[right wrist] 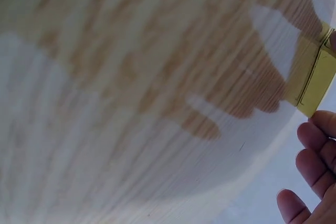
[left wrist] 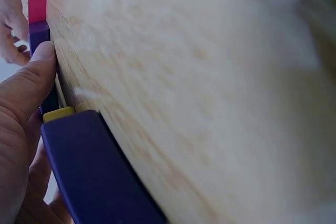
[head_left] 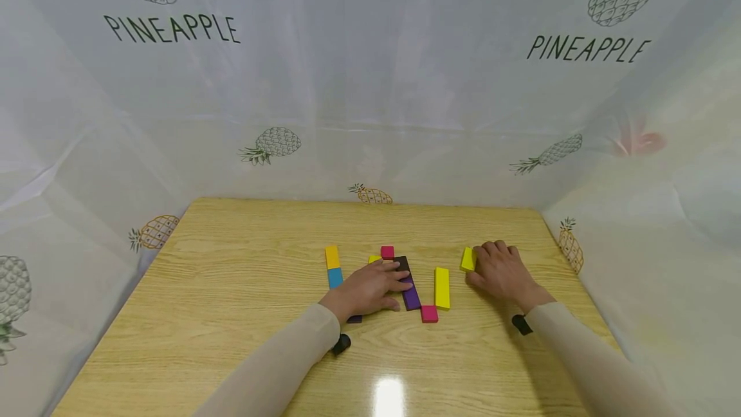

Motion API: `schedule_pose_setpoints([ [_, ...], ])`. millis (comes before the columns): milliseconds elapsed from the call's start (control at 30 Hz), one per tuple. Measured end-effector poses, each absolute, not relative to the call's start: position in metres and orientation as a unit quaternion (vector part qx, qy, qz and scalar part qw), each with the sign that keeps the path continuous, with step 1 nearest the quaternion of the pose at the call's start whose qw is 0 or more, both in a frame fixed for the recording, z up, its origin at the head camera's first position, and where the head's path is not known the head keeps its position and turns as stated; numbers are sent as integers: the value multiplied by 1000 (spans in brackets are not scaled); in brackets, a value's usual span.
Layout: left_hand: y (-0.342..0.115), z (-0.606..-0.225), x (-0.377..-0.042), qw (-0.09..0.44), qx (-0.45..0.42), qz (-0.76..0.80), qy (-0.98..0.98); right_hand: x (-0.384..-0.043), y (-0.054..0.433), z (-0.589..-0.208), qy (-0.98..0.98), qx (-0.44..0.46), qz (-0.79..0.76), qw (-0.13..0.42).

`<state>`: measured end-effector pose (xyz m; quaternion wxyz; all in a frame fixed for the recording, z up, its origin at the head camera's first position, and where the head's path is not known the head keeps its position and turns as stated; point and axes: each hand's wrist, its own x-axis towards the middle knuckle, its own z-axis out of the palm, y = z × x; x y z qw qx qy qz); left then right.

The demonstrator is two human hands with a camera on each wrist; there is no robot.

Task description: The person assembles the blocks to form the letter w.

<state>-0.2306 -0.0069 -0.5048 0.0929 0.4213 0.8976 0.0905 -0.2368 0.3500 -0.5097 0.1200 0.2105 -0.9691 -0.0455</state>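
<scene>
My left hand (head_left: 370,288) lies over the middle of a zigzag of flat coloured blocks. Its fingers stretch across a black block (head_left: 402,266) and a purple block (head_left: 411,296), and it covers part of the line. In the left wrist view, the thumb touches the side of a dark block, and a larger purple block (left wrist: 100,166) lies close by. At the right, my right hand (head_left: 502,270) pinches a small yellow block (head_left: 467,259) at the table surface. The right wrist view shows fingertips at both ends of this yellow block (right wrist: 317,77).
An orange block (head_left: 332,256) and a blue block (head_left: 335,278) form the left stroke. Pink blocks (head_left: 387,252) (head_left: 429,314) sit at two corners. A long yellow block (head_left: 442,288) stands apart from the held one. Pineapple-printed sheeting (head_left: 370,82) surrounds the wooden table (head_left: 243,243).
</scene>
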Motion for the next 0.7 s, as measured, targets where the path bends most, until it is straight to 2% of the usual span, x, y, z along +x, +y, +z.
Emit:
schedule_pose_setpoints([
  [267,-7,-505,-231,94,421,90,898,-240,347,-506,-976,197,-8,89],
  [700,-7,-509,-233,90,421,91,898,-246,339,-503,-971,209,-3,112],
])
